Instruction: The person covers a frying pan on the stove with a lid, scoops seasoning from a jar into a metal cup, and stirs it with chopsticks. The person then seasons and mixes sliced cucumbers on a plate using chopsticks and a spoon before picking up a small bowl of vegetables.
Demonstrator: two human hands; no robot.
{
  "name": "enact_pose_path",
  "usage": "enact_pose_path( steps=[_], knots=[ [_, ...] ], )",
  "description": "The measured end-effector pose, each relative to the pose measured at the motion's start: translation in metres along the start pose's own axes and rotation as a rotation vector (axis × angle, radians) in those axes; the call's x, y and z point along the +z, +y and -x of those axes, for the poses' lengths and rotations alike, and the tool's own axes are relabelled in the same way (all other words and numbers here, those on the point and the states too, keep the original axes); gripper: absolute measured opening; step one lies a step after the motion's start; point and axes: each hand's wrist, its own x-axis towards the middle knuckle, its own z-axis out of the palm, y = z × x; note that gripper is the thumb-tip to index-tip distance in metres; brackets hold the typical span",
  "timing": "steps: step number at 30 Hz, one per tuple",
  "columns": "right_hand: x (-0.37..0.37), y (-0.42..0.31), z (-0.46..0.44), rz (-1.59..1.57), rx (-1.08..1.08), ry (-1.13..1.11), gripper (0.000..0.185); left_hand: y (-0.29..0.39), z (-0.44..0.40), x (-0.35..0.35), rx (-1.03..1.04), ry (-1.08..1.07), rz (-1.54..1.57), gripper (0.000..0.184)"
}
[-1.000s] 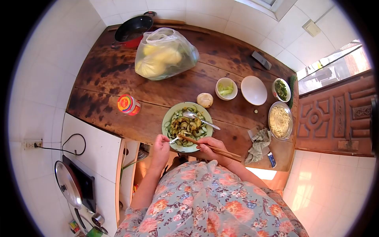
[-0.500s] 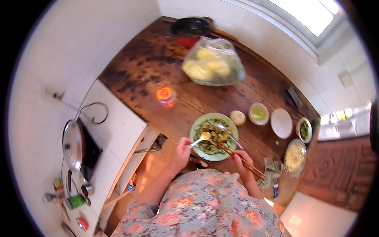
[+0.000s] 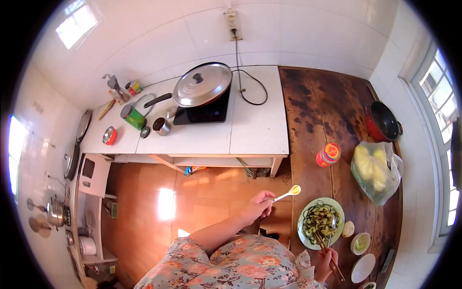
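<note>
Held out over the floor, left of the wooden table, my left hand (image 3: 258,206) is closed on the handle of a small white spoon (image 3: 288,193). The spoon's bowl carries some orange-yellow residue. My right hand (image 3: 327,262) grips a pair of wooden chopsticks (image 3: 335,268), their tips resting in a pale green bowl (image 3: 301,230). Sliced green vegetables (image 3: 318,217) fill this bowl. A metal spoon (image 3: 333,225) also leans in it, its handle pointing toward my right hand. Beside the bowl lies a round, pale item (image 3: 348,229) whose kind I cannot make out.
A red-lidded jar (image 3: 328,155), a plastic bag of yellow pieces (image 3: 377,171) and a black-red pot (image 3: 382,121) stand farther along the table. Small bowls (image 3: 360,243) line its right. On the white counter, a lidded pan (image 3: 202,85) sits on an induction cooker (image 3: 201,115).
The view has swung left toward the counter and pan. My left hand has drawn the white spoon away from above the bowl, while my right keeps the chopsticks in it.
</note>
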Motion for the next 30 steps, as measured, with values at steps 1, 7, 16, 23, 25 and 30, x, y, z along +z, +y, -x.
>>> enact_pose_path(
  steps=[1, 7, 16, 23, 25, 30],
  knots=[
    [-0.002, 0.000, -0.003, 0.017, 0.016, 0.010, 0.016, 0.000, 0.005, -0.012, 0.026, 0.071, 0.071, 0.018],
    [0.000, 0.013, -0.015, 0.073, 0.019, 0.089, 0.016, 0.023, 0.024, -0.092, 0.233, 0.315, 0.218, 0.018],
    [0.014, 0.043, 0.002, 0.284, 0.114, 0.226, 0.027, 0.097, 0.016, -0.259, 0.492, 0.566, 0.372, 0.021],
    [0.059, 0.044, 0.015, 0.261, 0.153, 0.416, 0.025, 0.129, 0.016, -0.405, 0.526, 0.779, 0.352, 0.021],
    [0.063, 0.051, 0.012, 0.290, 0.172, 0.439, 0.024, 0.131, 0.009, -0.435, 0.456, 0.859, 0.289, 0.021],
    [0.054, 0.071, 0.003, 0.300, 0.130, 0.418, 0.021, 0.147, -0.009, -0.468, 0.415, 0.873, 0.284, 0.020]
  ],
)
